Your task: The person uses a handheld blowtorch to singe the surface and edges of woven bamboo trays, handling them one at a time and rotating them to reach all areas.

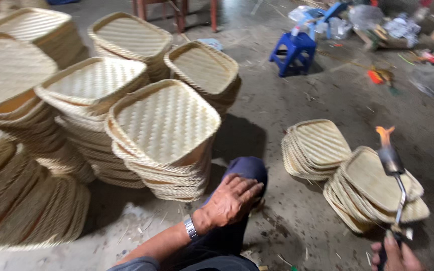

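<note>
My left hand [231, 199] rests flat on my knee, in dark blue trousers, with fingers spread and a metal watch on the wrist. It holds nothing. The nearest stack of woven bamboo trays [164, 138] stands just left of it. My right hand [395, 256] at the bottom right grips a gas torch [394, 173], whose nozzle points up with a small orange flame [384, 134] burning at the tip. The torch stands over a low stack of woven trays [372, 188] on the floor, and a second low stack [315, 148] lies beside it.
Several tall stacks of woven trays [51, 115] fill the left half. A blue plastic stool [293, 52] stands at the back, with bags and clutter [377, 22] behind it. Red chair legs [177, 12] show at the top. The floor is bare concrete [302, 100].
</note>
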